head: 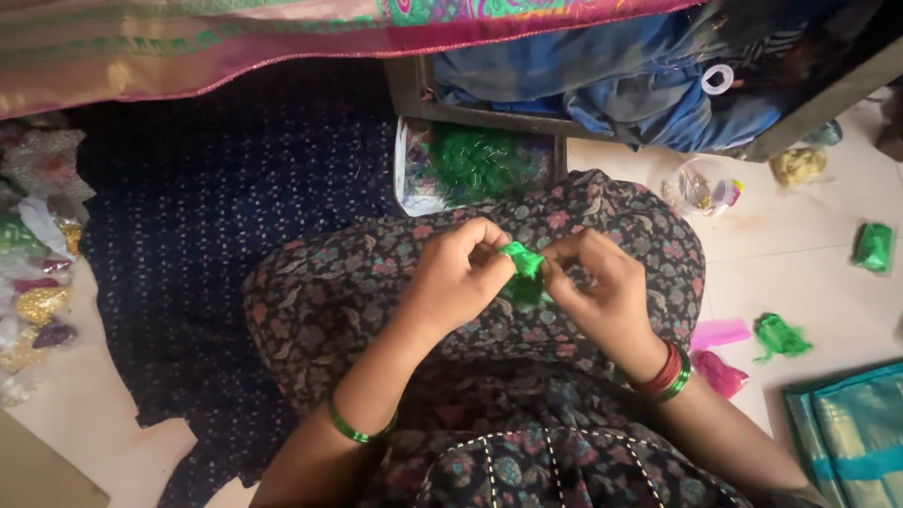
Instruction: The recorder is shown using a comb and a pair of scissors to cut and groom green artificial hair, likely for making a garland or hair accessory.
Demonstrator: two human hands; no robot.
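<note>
Inspector: Both hands pinch one green tuft (523, 263); left hand (458, 273) at 9 o'clock of it, right hand (602, 282) at 3, fingertips closed on its top edge.

Clerk: Position?

Inspector: Over the lap, above the floral dress (357, 301), probably for support and close sight.

Clerk: Supplies?

Inspector: Tray (406, 179) of green thread at 12, within reach. Loose green scraps (781, 337) on the floor (809, 263) at 3.

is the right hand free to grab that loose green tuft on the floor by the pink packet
Probably not right away: the right hand is pinching the green piece together with the left hand. Otherwise nothing blocks the way; the green tuft lies on open floor beside the right wrist.
</note>
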